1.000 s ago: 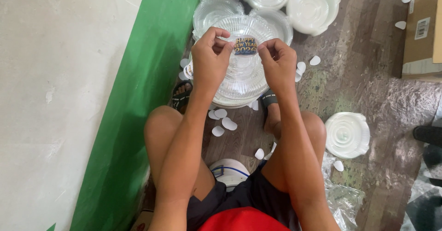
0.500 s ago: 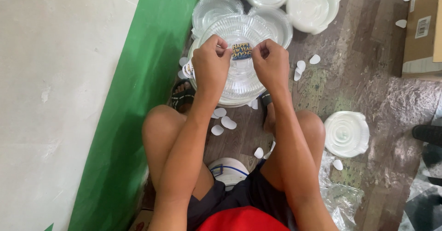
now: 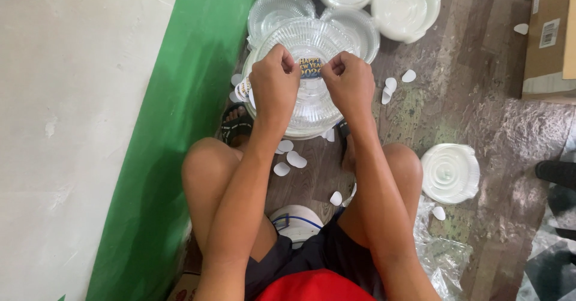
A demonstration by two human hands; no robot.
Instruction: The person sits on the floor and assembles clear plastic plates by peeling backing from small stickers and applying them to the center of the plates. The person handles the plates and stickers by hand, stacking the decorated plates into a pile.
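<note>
My left hand (image 3: 275,82) and my right hand (image 3: 348,84) are side by side over a stack of clear ribbed plastic lids (image 3: 312,106) on the floor. Between their fingertips both hands pinch a small dark printed sticker (image 3: 310,68), one hand at each end, just above the top lid's centre. Both fists are curled, knuckles up. My bare knees flank the stack, and my sandalled foot (image 3: 235,124) sits at its left edge.
More clear lids (image 3: 277,10) and white containers (image 3: 405,8) lie beyond the stack; another white container (image 3: 450,172) sits right of my knee. Small white paper backings (image 3: 295,159) litter the wooden floor. A cardboard box (image 3: 551,37) stands at the far right, a green-and-white wall on the left.
My hands have drawn closer together and lowered toward the top lid, with the sticker still held between them.
</note>
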